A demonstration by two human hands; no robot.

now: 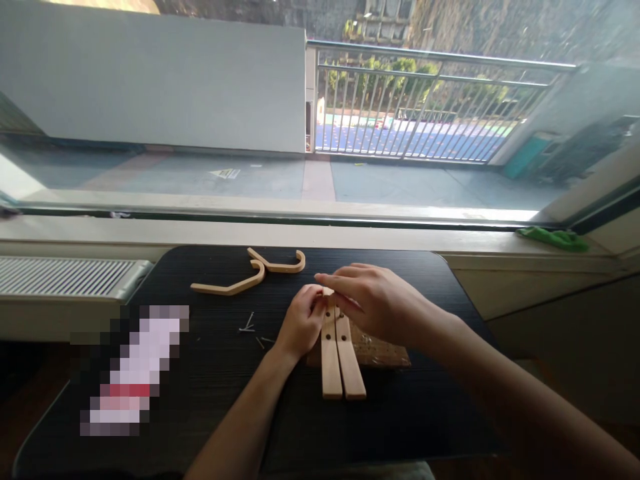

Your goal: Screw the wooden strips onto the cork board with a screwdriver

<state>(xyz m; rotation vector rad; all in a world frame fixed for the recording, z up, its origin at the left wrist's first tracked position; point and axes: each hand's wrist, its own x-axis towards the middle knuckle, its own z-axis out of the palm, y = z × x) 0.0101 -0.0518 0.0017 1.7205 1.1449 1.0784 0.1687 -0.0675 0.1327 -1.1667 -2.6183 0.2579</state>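
Two flat wooden slats (341,363) with small holes lie side by side on the black table (210,373), partly on a thin brown board (383,353). My left hand (301,321) is curled at the far end of the slats, fingers pinched there. My right hand (373,300) reaches across from the right, fingers together over the same end. What the fingertips pinch is hidden. Two curved wooden hook-shaped pieces (253,273) lie farther back on the table.
A few small metal nails or pins (249,326) lie left of my left hand. A blurred white and red object (133,370) rests at the table's left. Behind are a window sill, a radiator grille (65,275) and a green cloth (553,238).
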